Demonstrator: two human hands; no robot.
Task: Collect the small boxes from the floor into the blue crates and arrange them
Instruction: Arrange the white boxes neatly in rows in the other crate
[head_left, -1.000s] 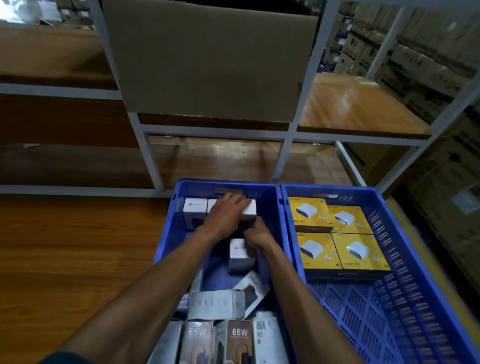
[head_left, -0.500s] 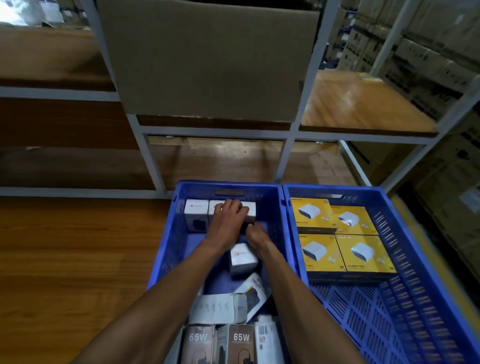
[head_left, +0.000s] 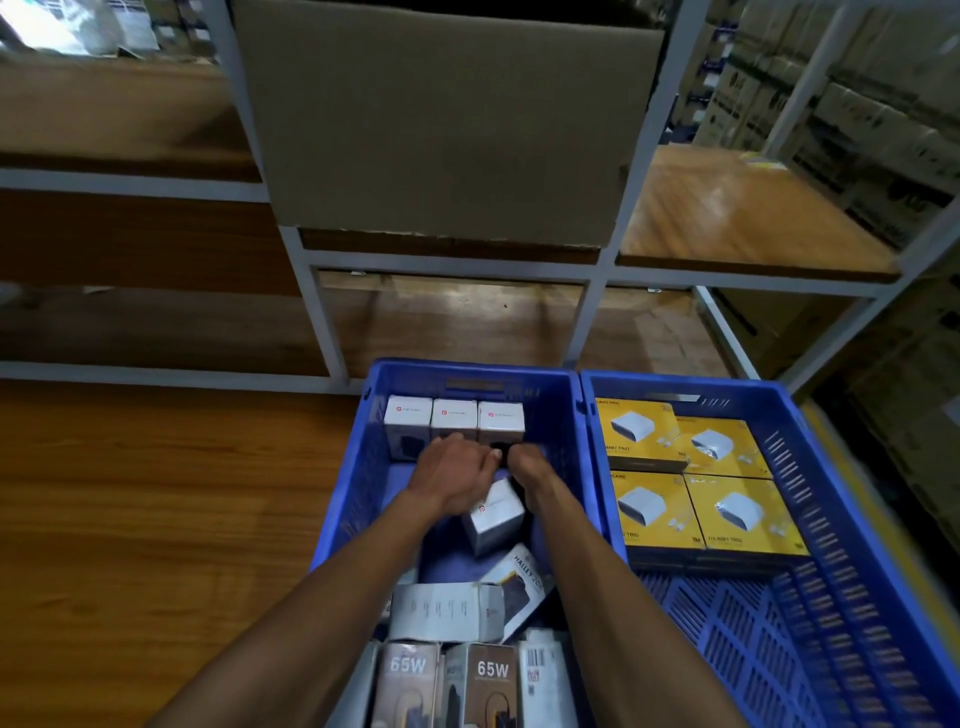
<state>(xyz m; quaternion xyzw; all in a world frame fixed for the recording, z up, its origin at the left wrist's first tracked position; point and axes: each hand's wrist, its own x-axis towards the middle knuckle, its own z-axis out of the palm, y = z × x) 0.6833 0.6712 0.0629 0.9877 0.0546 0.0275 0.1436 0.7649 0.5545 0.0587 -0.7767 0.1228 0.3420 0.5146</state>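
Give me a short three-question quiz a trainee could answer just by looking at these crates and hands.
1. True or false: three small white cube boxes stand in a row against the far wall of the left blue plastic crate.
2. How many flat yellow boxes show on top in the right blue plastic crate? A two, B four, C six.
3. Fill in: the left hand and right hand are both inside the ___ crate.

Key: 1 true; 2 B; 3 left.
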